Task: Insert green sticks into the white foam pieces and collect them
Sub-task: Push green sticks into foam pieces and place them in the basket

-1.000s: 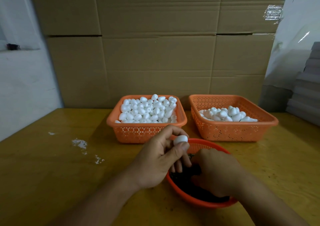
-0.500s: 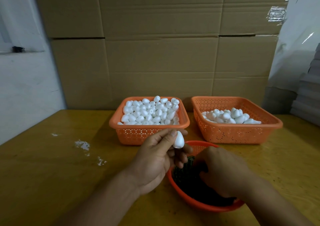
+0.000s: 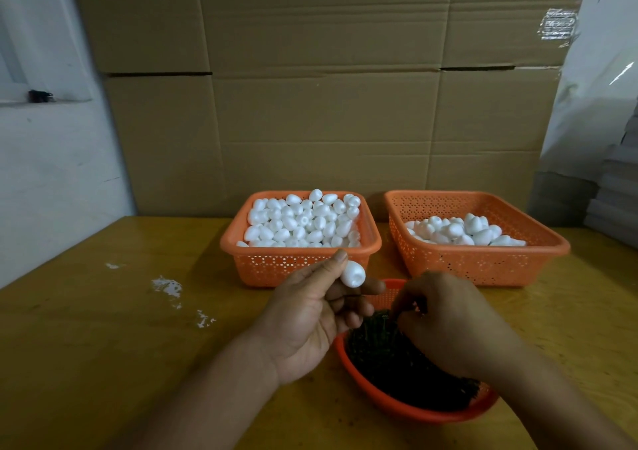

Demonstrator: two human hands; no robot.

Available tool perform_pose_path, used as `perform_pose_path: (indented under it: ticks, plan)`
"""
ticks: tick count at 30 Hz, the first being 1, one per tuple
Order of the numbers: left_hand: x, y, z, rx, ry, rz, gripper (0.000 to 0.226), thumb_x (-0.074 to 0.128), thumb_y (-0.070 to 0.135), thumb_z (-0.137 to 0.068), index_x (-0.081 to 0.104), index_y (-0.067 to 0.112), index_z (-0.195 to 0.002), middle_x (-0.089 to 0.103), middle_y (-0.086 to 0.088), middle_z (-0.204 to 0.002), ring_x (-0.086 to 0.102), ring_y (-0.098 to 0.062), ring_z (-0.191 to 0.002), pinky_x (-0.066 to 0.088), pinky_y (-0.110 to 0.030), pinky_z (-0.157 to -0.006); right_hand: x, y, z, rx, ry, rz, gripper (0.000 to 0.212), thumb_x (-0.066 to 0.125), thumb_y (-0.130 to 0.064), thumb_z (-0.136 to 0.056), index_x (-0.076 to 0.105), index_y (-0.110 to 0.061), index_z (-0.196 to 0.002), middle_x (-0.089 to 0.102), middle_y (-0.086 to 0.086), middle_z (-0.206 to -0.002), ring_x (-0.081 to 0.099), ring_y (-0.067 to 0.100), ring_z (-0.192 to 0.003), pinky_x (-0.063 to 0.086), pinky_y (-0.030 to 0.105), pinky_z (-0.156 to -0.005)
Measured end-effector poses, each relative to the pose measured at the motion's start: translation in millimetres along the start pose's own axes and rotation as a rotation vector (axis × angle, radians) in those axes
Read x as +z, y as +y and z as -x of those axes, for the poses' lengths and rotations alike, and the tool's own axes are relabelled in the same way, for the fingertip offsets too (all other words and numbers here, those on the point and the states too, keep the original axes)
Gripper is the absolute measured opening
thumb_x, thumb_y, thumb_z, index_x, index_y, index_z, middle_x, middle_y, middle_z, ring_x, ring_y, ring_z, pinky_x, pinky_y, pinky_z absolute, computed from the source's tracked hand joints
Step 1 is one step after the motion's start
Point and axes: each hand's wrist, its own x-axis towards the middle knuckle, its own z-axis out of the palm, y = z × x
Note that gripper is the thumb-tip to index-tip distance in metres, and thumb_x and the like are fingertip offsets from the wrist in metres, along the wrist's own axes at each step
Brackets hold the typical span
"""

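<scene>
Bench (image 3: 103, 363): yellow wood, filling the lower half of the frame; white crumbs at centre left.
Left basket (image 3: 300, 263): orange, centre of frame, heaped with white foam pieces (image 3: 303, 222); judged the unworked stock.
Right basket (image 3: 483, 263): orange, centre right, holding a shallower layer of foam; no sticks can be made out there.
Round basket (image 3: 397, 411): lower centre, filled with dark green sticks (image 3: 386, 356).
Left hand (image 3: 310, 322): one foam piece (image 3: 353, 274) is pinched between thumb and fingers, above the round basket's near rim.
Right hand (image 3: 448, 322): fingers curled down into the sticks; whether a stick is gripped cannot be told.
Progress: insertion not yet made for this piece; much stock is left.
</scene>
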Motion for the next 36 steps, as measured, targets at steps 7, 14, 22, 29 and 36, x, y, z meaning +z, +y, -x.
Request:
perform_pose_path:
  ticks: [7,14,22,29,36]
  plan:
    - [1,0,0,-0.017,0.030,0.029,0.034,0.062,0.040,-0.085,0.066,0.010,-0.101,0.075,-0.017,-0.092,0.066,-0.017,-0.064,0.049,-0.022,-0.053,-2,0,-1,0.045,0.099,-0.611,0.020,0.069,-0.008,-0.088,0.077,-0.021,-0.076,0.065,0.002,-0.054,0.044,0.003,-0.038,0.034,0.018,-0.039]
    - [-1,0,-1,-0.053,0.062,0.060,0.037,0.063,0.040,-0.088,0.068,0.008,-0.105,0.074,-0.016,-0.088,0.065,-0.016,-0.062,0.049,-0.021,-0.050,-9,-9,3,-0.006,0.133,-0.991,0.012,0.072,-0.008,-0.086,0.082,-0.015,-0.087,0.066,0.007,-0.059,0.053,0.010,-0.051,0.041,0.014,-0.048]
    - [-1,-1,-2,-0.072,0.074,0.055,0.037,0.067,0.046,-0.083,0.068,0.011,-0.094,0.070,-0.010,-0.076,0.061,-0.013,-0.055,0.045,-0.020,-0.046,-5,-15,3,-0.004,0.065,-1.213,0.016,0.077,-0.013,-0.062,0.078,-0.008,-0.076,0.074,0.015,-0.070,0.070,0.018,-0.060,0.054,0.021,-0.052]
    - [-1,-2,-1,-0.073,0.067,0.045,0.036,0.071,0.049,-0.078,0.077,0.014,-0.085,0.069,-0.010,-0.075,0.060,-0.013,-0.055,0.045,-0.020,-0.046,1,-17,4,-0.097,0.165,-1.093,0.019,0.079,-0.027,-0.064,0.079,-0.012,-0.074,0.073,0.008,-0.066,0.065,0.011,-0.056,0.049,0.017,-0.050]
    - [1,-3,0,-0.044,0.061,0.004,0.037,0.072,0.052,-0.076,0.079,0.016,-0.086,0.070,-0.009,-0.077,0.061,-0.013,-0.057,0.045,-0.020,-0.047,6,-18,6,-0.177,0.216,-0.969,0.015,0.076,-0.022,-0.073,0.080,-0.013,-0.084,0.079,0.000,-0.078,0.076,0.013,-0.073,0.060,0.021,-0.067]
